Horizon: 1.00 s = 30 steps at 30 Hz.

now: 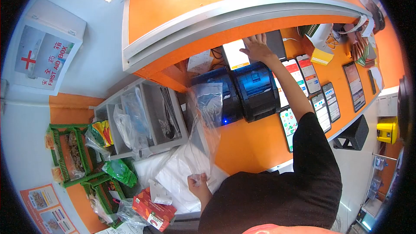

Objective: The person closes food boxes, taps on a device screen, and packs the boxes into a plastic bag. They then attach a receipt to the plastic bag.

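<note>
Near the front of the counter, my left hand (199, 185) is closed on the end of a clear plastic bag (207, 117). The bag stretches up from it toward two black printers (255, 91), covering part of the nearer one. My right hand (258, 48) reaches to the back of the counter with its fingers spread. It lies at the right edge of a tablet (236, 55) with a bright white screen; whether it touches the screen is unclear. Beside that hand is a dark flat device (276, 44).
Several lit phones (331, 101) lie on the orange counter (242, 147) to the right. A grey divided bin (151, 117) holds plastic bags and dark sticks at left. Green baskets (65, 156), a red box (151, 208) and white bags (182, 177) are nearby. An orange shelf (242, 0) overhangs the back.
</note>
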{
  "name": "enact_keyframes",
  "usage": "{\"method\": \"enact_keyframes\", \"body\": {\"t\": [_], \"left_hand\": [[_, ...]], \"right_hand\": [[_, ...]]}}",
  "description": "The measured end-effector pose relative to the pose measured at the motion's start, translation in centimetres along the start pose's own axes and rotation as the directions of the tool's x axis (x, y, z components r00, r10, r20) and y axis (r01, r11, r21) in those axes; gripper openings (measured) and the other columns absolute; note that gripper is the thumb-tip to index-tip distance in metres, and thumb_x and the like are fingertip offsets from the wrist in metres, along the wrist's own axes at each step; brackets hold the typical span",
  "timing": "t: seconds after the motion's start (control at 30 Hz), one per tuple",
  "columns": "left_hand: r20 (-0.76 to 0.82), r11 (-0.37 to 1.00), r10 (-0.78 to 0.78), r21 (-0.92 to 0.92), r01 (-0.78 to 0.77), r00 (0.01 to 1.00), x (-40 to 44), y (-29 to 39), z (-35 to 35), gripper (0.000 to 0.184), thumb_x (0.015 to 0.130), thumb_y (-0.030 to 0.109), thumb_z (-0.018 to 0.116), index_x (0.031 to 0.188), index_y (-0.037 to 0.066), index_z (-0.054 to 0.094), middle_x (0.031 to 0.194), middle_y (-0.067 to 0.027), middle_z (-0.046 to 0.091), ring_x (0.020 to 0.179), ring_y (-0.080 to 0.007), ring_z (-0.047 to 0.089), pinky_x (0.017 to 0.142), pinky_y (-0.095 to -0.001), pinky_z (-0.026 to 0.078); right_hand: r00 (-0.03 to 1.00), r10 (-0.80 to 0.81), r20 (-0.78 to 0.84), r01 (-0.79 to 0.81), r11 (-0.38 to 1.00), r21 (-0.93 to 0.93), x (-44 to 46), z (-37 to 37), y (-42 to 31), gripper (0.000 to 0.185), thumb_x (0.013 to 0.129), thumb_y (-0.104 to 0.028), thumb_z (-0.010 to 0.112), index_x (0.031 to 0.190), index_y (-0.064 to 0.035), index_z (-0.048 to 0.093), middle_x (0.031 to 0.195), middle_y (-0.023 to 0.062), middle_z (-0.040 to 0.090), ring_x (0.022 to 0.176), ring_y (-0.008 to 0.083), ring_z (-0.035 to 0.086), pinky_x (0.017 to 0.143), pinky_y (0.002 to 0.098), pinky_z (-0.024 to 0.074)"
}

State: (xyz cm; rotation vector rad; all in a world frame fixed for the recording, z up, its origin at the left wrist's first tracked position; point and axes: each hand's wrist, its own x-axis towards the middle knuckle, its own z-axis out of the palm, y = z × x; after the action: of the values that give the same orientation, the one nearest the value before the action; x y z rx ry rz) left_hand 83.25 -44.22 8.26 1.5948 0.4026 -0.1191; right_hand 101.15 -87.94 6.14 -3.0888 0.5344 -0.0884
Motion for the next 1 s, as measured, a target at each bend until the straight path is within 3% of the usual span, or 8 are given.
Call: {"method": "enact_keyframes", "body": {"t": [0.17, 0.57, 0.7, 0.8, 0.87, 0.9, 0.97, 1.0], "left_hand": [[-0.001, 1.0, 0.018, 0.013, -0.018, 1.0, 0.0, -0.2, -0.1, 0.026, 0.07, 0.007, 0.068, 0.072, 0.007, 0.042, 0.068, 0.0003, 0.045, 0.063, -0.0089, 0.043, 0.059, -0.0234, 0.042], [-0.059, 0.999, -0.009, -0.031, 0.007, 0.998, -0.2, 0.3, 0.3, 0.017, 0.08, 0.011, 0.056, 0.082, 0.007, 0.039, 0.076, -0.0006, 0.04, 0.069, -0.0104, 0.041, 0.063, -0.022, 0.037], [-0.217, 0.998, 0.028, -0.049, -0.04, 0.976, -0.3, -0.1, 0.1, 0.016, 0.081, 0.009, 0.054, 0.08, 0.007, 0.038, 0.074, -0.0001, 0.038, 0.068, -0.0095, 0.037, 0.063, -0.0206, 0.034], [-0.143, 0.995, 0.068, 0.088, -0.055, 0.987, -0.6, 0.2, -1.0, 0.019, 0.082, 0.01, 0.055, 0.075, 0.006, 0.037, 0.072, 0.0008, 0.037, 0.067, -0.0085, 0.034, 0.061, -0.0205, 0.032], [-0.103, 0.993, 0.088, 0.089, -0.079, 0.991, -0.8, 0.5, -1.5, 0.022, 0.081, 0.011, 0.056, 0.071, 0.006, 0.036, 0.07, 0.0015, 0.036, 0.065, -0.0081, 0.033, 0.06, -0.0208, 0.032], [-0.084, 0.993, 0.092, 0.088, -0.085, 0.992, -1.0, 0.5, -1.5, 0.024, 0.081, 0.011, 0.056, 0.07, 0.006, 0.035, 0.069, 0.0019, 0.035, 0.065, -0.0079, 0.033, 0.059, -0.0209, 0.032], [-0.051, 0.998, 0.053, 0.017, -0.053, 0.997, -1.2, 0.4, -1.1, 0.023, 0.082, 0.012, 0.056, 0.07, 0.006, 0.037, 0.068, 0.002, 0.036, 0.064, -0.0077, 0.033, 0.059, -0.0208, 0.032], [-0.029, 0.999, 0.036, -0.018, -0.037, 0.999, -1.1, 0.6, -0.7, 0.022, 0.082, 0.013, 0.055, 0.07, 0.005, 0.038, 0.068, 0.0021, 0.037, 0.064, -0.0077, 0.034, 0.058, -0.0207, 0.032]], "right_hand": [[0.994, -0.041, -0.105, 0.042, 0.999, 0.006, 0.3, 1.0, 0.4, 0.055, 0.084, -0.039, 0.043, 0.129, -0.0137, 0.025, 0.134, 0.0181, 0.018, 0.124, 0.0401, 0.009, 0.096, 0.0587, 0.0077], [0.96, 0.009, -0.281, -0.013, 1.0, -0.013, 0.2, 0.9, 0.1, 0.048, 0.081, -0.033, 0.049, 0.123, -0.0145, 0.035, 0.126, 0.0168, 0.03, 0.118, 0.0389, 0.023, 0.093, 0.0574, 0.0155], [0.802, -0.002, -0.597, 0.1, 0.986, 0.131, -1.6, -2.6, -0.5, 0.039, 0.077, -0.023, 0.055, 0.113, -0.0107, 0.046, 0.119, 0.0151, 0.039, 0.112, 0.034, 0.033, 0.089, 0.0493, 0.0236], [0.576, 0.101, -0.811, 0.156, 0.96, 0.231, -5.5, -5.5, -2.9, 0.03, 0.074, -0.017, 0.059, 0.101, -0.0052, 0.052, 0.112, 0.0133, 0.046, 0.105, 0.0306, 0.04, 0.087, 0.0412, 0.0276], [0.628, 0.161, -0.761, 0.254, 0.882, 0.397, -9.2, -5.1, -4.9, 0.022, 0.073, -0.013, 0.06, 0.092, -0.0049, 0.053, 0.103, 0.0127, 0.051, 0.097, 0.0274, 0.046, 0.082, 0.0373, 0.0334], [0.712, 0.198, -0.674, 0.392, 0.684, 0.615, -12.0, -5.9, -7.6, 0.013, 0.073, -0.011, 0.059, 0.082, -0.0049, 0.053, 0.09, 0.0118, 0.055, 0.084, 0.0245, 0.051, 0.073, 0.0341, 0.0391], [0.909, -0.084, -0.409, 0.404, 0.422, 0.812, -18.1, -6.1, -12.5, 0.01, 0.068, -0.012, 0.062, 0.07, -0.006, 0.055, 0.077, 0.0083, 0.055, 0.069, 0.0225, 0.054, 0.067, 0.0325, 0.0414], [0.893, -0.248, -0.376, 0.449, 0.418, 0.79, -20.0, -6.2, -14.3, 0.014, 0.067, -0.014, 0.064, 0.075, -0.0061, 0.055, 0.079, 0.0079, 0.055, 0.073, 0.0222, 0.053, 0.069, 0.032, 0.0419]]}}
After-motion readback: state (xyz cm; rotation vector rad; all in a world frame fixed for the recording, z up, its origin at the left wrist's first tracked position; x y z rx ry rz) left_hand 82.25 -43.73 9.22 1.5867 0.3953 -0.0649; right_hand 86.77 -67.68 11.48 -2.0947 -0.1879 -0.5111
